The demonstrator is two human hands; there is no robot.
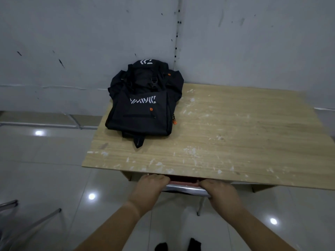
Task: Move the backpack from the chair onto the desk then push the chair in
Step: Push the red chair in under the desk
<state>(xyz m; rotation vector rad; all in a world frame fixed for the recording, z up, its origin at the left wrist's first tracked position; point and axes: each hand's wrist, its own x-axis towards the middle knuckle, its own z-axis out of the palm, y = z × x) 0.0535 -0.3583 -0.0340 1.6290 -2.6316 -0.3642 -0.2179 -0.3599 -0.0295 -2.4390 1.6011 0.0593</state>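
A black backpack with white lettering and small orange tabs lies on the far left corner of the wooden desk, against the wall. The chair is tucked under the desk's near edge; only its shiny metal back rail and a strip of red seat show. My left hand grips the left end of that rail. My right hand grips the right end. One metal chair leg shows below the rail.
The desk stands against a scuffed white wall. Glossy pale floor tiles surround it. Metal legs of another piece of furniture stand at the lower left. My feet in dark socks are at the bottom edge.
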